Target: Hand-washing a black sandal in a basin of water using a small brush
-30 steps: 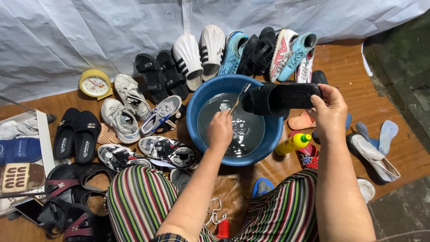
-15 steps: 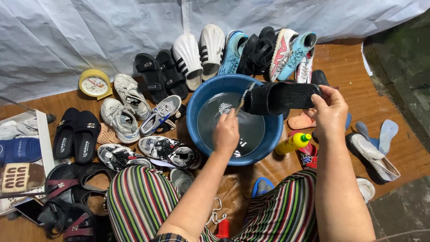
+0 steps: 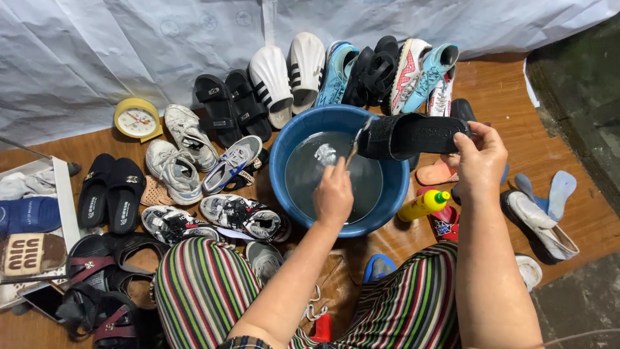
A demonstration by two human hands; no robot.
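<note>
Knees in striped trousers (image 3: 206, 284) fill the bottom of the frame. Just above them, the left hand (image 3: 334, 194) is closed around a thin brush (image 3: 354, 145), with its tip up against the black sandal (image 3: 413, 136). The right hand (image 3: 481, 158) has its fingers shut on one end of that sandal and holds it over the blue basin (image 3: 387, 207), likely so drips fall back into the water. The sandal lies flat and long from side to side, one end pointing left over the basin, the other toward the right of the frame. A yellow bottle (image 3: 423, 205) lies beside the basin. Farther up, more shoes (image 3: 290, 71) sit in a row by a white sheet (image 3: 97, 58).
</note>
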